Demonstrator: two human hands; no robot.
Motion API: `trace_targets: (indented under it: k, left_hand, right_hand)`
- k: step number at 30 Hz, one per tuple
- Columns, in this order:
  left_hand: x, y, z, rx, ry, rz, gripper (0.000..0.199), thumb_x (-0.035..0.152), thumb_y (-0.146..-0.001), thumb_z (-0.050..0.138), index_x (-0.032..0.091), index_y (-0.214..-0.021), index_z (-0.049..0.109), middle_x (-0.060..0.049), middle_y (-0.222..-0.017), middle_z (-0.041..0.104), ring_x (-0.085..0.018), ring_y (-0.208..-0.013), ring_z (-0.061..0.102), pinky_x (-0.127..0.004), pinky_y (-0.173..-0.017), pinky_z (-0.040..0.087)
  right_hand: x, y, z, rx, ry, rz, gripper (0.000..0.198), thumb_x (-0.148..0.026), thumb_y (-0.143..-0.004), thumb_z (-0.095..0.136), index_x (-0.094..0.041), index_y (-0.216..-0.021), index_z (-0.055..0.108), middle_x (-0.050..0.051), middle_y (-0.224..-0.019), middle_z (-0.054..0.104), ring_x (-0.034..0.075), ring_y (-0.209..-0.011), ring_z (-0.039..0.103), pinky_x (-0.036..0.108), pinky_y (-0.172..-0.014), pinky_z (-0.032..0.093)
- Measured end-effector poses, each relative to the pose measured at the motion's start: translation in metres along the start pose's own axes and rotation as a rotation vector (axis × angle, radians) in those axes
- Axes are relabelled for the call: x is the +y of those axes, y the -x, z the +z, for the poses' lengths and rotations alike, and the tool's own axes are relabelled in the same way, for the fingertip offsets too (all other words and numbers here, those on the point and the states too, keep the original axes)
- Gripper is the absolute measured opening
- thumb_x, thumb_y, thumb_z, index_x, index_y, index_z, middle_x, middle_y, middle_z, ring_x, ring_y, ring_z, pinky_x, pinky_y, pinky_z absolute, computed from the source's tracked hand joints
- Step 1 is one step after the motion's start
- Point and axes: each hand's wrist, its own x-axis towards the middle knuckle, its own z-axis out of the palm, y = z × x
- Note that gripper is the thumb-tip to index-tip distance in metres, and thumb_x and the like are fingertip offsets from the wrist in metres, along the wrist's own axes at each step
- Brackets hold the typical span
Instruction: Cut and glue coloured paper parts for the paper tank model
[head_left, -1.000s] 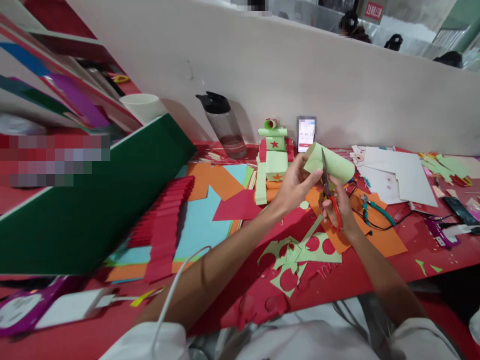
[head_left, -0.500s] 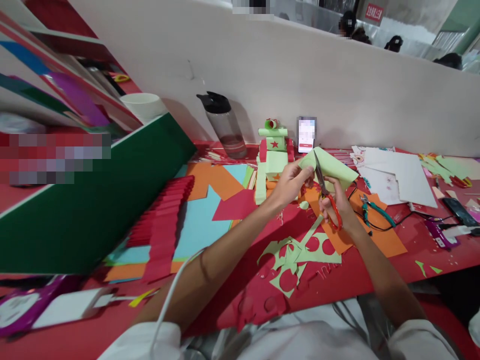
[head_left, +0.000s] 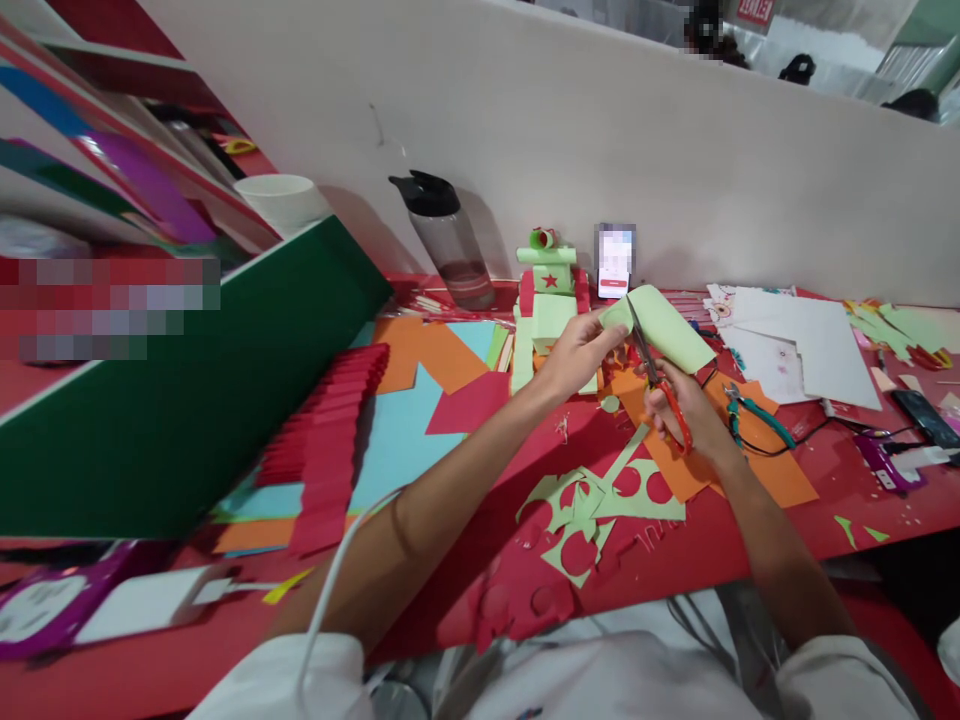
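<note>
Between the thumb and fingers of my left hand (head_left: pixel 581 350) is the left end of a light green paper sheet (head_left: pixel 671 328). My right hand (head_left: pixel 686 405) is closed around the red handles of a pair of scissors (head_left: pixel 678 420). Their blades point up and away, lying against the sheet close to my left fingertips. Just behind my left hand stands a green paper model (head_left: pixel 553 318) with a red star on it. Below my hands lie light green paper scraps (head_left: pixel 600 500) with round holes cut out.
Teal-handled pliers (head_left: pixel 761 420) rest on orange paper at right. A phone (head_left: pixel 615 262) and a dark-lidded bottle (head_left: pixel 450 240) stand along the white partition. Pleated red paper (head_left: pixel 326 450), coloured sheets and a green board (head_left: pixel 202 390) occupy the left. White sheets (head_left: pixel 832 345) lie at the back right.
The green sheet has tilted a little, its right part hanging lower. The scissors stay against it with only a slight shift. The whole view has moved slightly.
</note>
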Motion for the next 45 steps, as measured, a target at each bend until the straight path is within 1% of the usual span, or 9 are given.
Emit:
trace_targets:
  k: [5, 12, 17, 26, 30, 32, 37, 42, 45]
  left_hand:
    - [-0.002, -0.001, -0.002, -0.015, -0.014, 0.002, 0.024, 0.039, -0.087, 0.063, 0.02, -0.074, 0.056, 0.002, -0.065, 0.058, -0.014, -0.061, 0.057, -0.028, -0.061, 0.044]
    - [-0.002, -0.001, -0.008, -0.058, -0.03, 0.005, 0.028, 0.04, -0.09, 0.062, 0.02, -0.071, 0.057, 0.0, -0.064, 0.061, -0.014, -0.06, 0.056, -0.029, -0.061, 0.044]
    - [0.0, -0.002, -0.012, -0.097, -0.04, 0.006, 0.029, 0.04, -0.091, 0.062, 0.02, -0.07, 0.058, -0.001, -0.063, 0.062, -0.015, -0.061, 0.057, -0.029, -0.063, 0.045]
    - [0.003, -0.006, -0.028, -0.248, -0.076, -0.01, 0.027, 0.042, -0.092, 0.067, 0.019, -0.078, 0.066, -0.002, -0.067, 0.065, -0.015, -0.062, 0.061, -0.029, -0.064, 0.05]
    - [0.002, -0.006, -0.029, -0.259, -0.077, -0.021, 0.031, 0.046, -0.09, 0.069, 0.02, -0.075, 0.064, -0.002, -0.066, 0.065, -0.016, -0.063, 0.062, -0.03, -0.065, 0.051]
    - [0.003, -0.005, -0.026, -0.219, -0.067, -0.021, 0.03, 0.048, -0.09, 0.071, 0.02, -0.079, 0.064, -0.001, -0.068, 0.065, -0.016, -0.064, 0.063, -0.03, -0.067, 0.051]
    - [0.007, 0.0, -0.02, -0.039, 0.001, -0.024, 0.026, 0.046, -0.093, 0.069, 0.021, -0.099, 0.064, -0.003, -0.09, 0.069, -0.016, -0.078, 0.068, -0.028, -0.071, 0.052]
    - [0.004, -0.003, -0.021, -0.118, 0.048, 0.075, 0.036, 0.037, -0.086, 0.078, 0.021, -0.117, 0.07, -0.009, -0.116, 0.072, -0.022, -0.102, 0.069, -0.031, -0.082, 0.058]
    - [0.0, -0.005, -0.024, -0.122, 0.067, 0.087, 0.056, 0.032, -0.081, 0.084, 0.026, -0.134, 0.068, -0.012, -0.13, 0.071, -0.025, -0.105, 0.071, -0.031, -0.077, 0.06]
  right_hand:
    - [-0.003, 0.0, 0.0, 0.009, 0.009, 0.027, 0.061, -0.069, -0.094, 0.066, -0.024, -0.134, 0.059, -0.003, -0.076, 0.057, 0.011, -0.048, 0.051, 0.023, -0.042, 0.05]
    - [-0.01, 0.002, 0.001, 0.013, -0.047, 0.053, 0.048, -0.061, -0.091, 0.073, -0.025, -0.121, 0.063, -0.007, -0.066, 0.052, 0.009, -0.044, 0.046, 0.021, -0.039, 0.045]
    - [-0.01, 0.0, -0.001, 0.001, -0.074, 0.082, 0.049, -0.061, -0.09, 0.074, -0.025, -0.121, 0.062, -0.007, -0.066, 0.055, 0.009, -0.043, 0.047, 0.02, -0.037, 0.045]
    - [-0.018, 0.006, -0.011, -0.183, -0.232, 0.107, 0.069, -0.079, -0.086, 0.068, -0.023, -0.125, 0.058, -0.006, -0.073, 0.056, 0.008, -0.049, 0.049, 0.019, -0.042, 0.045]
    - [-0.018, 0.007, -0.012, -0.211, -0.264, 0.114, 0.066, -0.076, -0.088, 0.068, -0.024, -0.127, 0.057, -0.005, -0.075, 0.057, 0.009, -0.049, 0.049, 0.021, -0.043, 0.046]
    - [-0.018, 0.007, -0.011, -0.194, -0.259, 0.105, 0.065, -0.076, -0.087, 0.07, -0.024, -0.125, 0.057, -0.004, -0.074, 0.057, 0.01, -0.05, 0.049, 0.021, -0.042, 0.045]
    - [-0.021, 0.007, -0.008, -0.156, -0.227, 0.086, 0.06, -0.073, -0.087, 0.073, -0.025, -0.12, 0.059, -0.005, -0.072, 0.056, 0.009, -0.047, 0.047, 0.021, -0.042, 0.043]
    - [-0.021, 0.008, -0.008, -0.172, -0.187, 0.102, 0.052, -0.069, -0.092, 0.069, -0.026, -0.119, 0.059, -0.005, -0.073, 0.058, 0.01, -0.047, 0.05, 0.022, -0.044, 0.045]
    - [-0.022, 0.009, -0.008, -0.191, -0.17, 0.111, 0.05, -0.068, -0.094, 0.067, -0.026, -0.119, 0.058, -0.005, -0.074, 0.058, 0.009, -0.047, 0.05, 0.021, -0.045, 0.046]
